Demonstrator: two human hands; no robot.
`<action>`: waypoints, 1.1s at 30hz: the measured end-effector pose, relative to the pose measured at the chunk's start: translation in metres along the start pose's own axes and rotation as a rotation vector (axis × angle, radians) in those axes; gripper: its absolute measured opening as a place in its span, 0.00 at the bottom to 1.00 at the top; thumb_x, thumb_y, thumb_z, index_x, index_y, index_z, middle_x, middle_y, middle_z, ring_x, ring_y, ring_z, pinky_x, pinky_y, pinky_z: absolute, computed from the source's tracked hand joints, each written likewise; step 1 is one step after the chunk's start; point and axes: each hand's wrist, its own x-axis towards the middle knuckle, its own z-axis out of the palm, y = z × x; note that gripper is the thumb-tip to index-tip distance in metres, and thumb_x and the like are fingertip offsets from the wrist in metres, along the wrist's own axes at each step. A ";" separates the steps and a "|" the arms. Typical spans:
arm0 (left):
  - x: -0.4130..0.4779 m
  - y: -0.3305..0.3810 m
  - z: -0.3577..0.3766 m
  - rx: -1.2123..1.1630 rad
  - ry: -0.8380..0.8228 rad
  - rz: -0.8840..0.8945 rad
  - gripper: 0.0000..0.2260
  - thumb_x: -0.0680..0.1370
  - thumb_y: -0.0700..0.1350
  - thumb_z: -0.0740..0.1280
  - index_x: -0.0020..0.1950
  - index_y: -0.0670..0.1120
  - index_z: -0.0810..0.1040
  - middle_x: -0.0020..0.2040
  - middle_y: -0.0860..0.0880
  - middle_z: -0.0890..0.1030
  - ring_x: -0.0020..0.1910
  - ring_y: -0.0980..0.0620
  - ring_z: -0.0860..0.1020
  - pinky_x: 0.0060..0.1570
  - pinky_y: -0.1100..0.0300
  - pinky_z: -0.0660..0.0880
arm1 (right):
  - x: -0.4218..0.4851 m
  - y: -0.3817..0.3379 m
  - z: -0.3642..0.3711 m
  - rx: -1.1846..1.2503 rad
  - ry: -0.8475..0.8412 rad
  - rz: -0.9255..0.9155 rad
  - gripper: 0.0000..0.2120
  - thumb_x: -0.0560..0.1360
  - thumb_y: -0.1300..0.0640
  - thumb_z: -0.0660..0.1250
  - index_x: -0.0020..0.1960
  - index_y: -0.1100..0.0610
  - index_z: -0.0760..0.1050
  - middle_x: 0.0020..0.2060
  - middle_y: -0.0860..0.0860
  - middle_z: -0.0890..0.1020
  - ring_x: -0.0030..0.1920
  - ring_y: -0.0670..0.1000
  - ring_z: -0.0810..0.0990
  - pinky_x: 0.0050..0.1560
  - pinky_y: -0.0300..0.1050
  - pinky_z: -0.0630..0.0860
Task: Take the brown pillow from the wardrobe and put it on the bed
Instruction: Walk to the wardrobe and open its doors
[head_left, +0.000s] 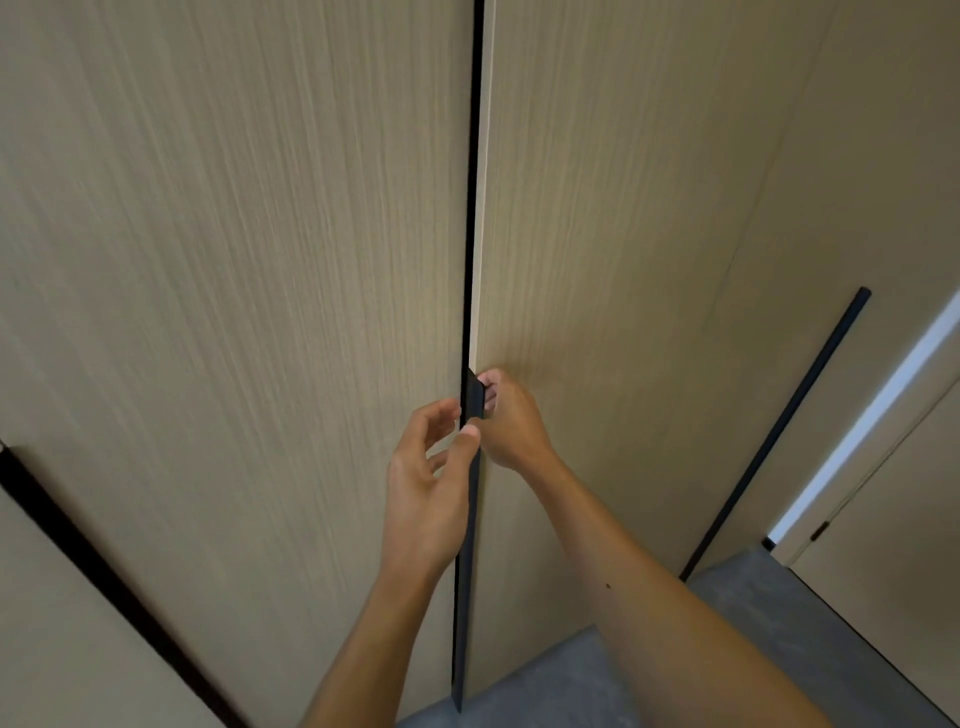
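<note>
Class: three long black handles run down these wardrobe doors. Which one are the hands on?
The middle handle, on the seam between the two central doors. Both the left hand and right hand touch it; the far-left and far-right handles are untouched.

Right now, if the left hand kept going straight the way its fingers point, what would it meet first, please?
Most likely the black handle strip at the wardrobe door seam; the left hand is open beside it, though depth is unclear.
</note>
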 end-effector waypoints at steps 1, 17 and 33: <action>0.002 0.001 0.003 -0.002 -0.006 0.008 0.15 0.83 0.48 0.65 0.70 0.50 0.77 0.65 0.56 0.81 0.64 0.71 0.74 0.52 0.82 0.69 | -0.008 0.003 -0.004 0.022 0.006 -0.006 0.21 0.76 0.63 0.73 0.67 0.59 0.74 0.57 0.58 0.82 0.53 0.54 0.79 0.50 0.45 0.76; -0.037 0.054 0.114 -0.078 -0.543 0.286 0.27 0.79 0.55 0.67 0.78 0.55 0.68 0.72 0.60 0.74 0.72 0.61 0.73 0.71 0.54 0.74 | -0.171 0.087 -0.081 0.096 0.630 -0.045 0.09 0.77 0.53 0.77 0.51 0.52 0.77 0.43 0.48 0.82 0.46 0.52 0.82 0.49 0.59 0.80; -0.027 0.082 0.239 0.053 -1.098 0.740 0.25 0.84 0.46 0.64 0.81 0.47 0.66 0.84 0.53 0.52 0.82 0.58 0.53 0.79 0.66 0.54 | -0.213 0.142 -0.159 -0.186 1.209 0.237 0.12 0.81 0.66 0.69 0.63 0.60 0.76 0.57 0.51 0.77 0.58 0.54 0.78 0.62 0.59 0.77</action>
